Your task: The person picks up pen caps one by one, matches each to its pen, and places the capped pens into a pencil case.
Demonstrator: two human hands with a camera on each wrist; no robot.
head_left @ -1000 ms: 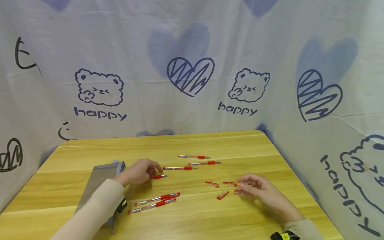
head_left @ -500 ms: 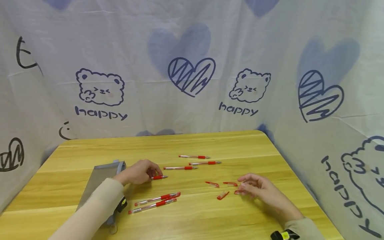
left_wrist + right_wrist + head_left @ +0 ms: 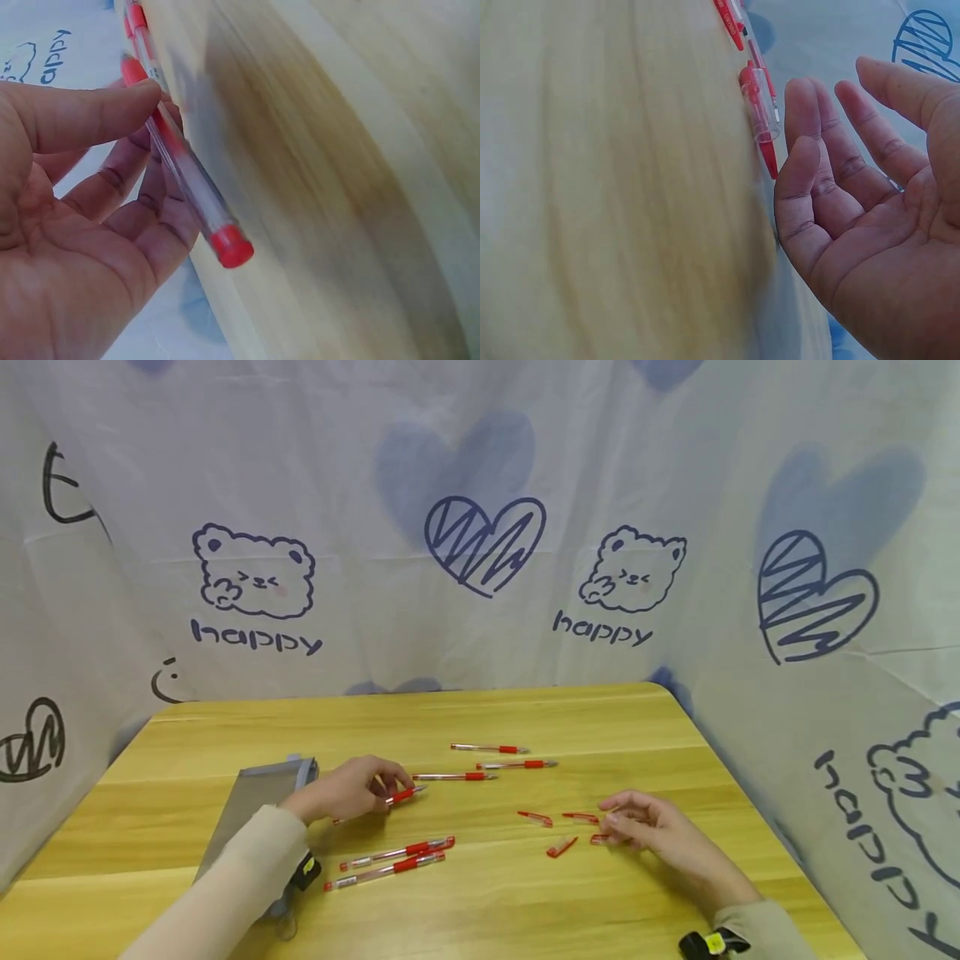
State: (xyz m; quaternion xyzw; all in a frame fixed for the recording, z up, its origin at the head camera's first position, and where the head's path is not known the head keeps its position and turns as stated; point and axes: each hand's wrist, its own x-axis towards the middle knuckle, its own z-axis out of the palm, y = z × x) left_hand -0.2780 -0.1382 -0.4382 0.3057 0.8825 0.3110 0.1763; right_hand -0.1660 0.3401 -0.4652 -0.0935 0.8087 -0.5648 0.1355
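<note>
My left hand (image 3: 352, 789) pinches an uncapped red gel pen (image 3: 184, 154) between thumb and fingers. Its red end plug faces the left wrist camera, and in the head view its tip points right. Over the right side of the table, my right hand (image 3: 648, 827) has relaxed, slightly bent fingers with nothing gripped. Just by its fingertips lie several loose red pen caps, among them one clear cap with a red clip (image 3: 759, 112). Beyond the left hand, three uncapped red pens lie on the table, one of them the nearest pen (image 3: 453, 777).
Two capped red pens (image 3: 386, 870) lie side by side, nearer the front. A grey zip pouch (image 3: 243, 802) lies at the left, partly hidden under the left forearm. A printed white curtain (image 3: 360, 552) surrounds the wooden table (image 3: 525, 902).
The left hand has taken hold of the pen by its fingers and lifted it, tilting the tip up. The right hand has stayed by the caps. The head view has shifted slightly.
</note>
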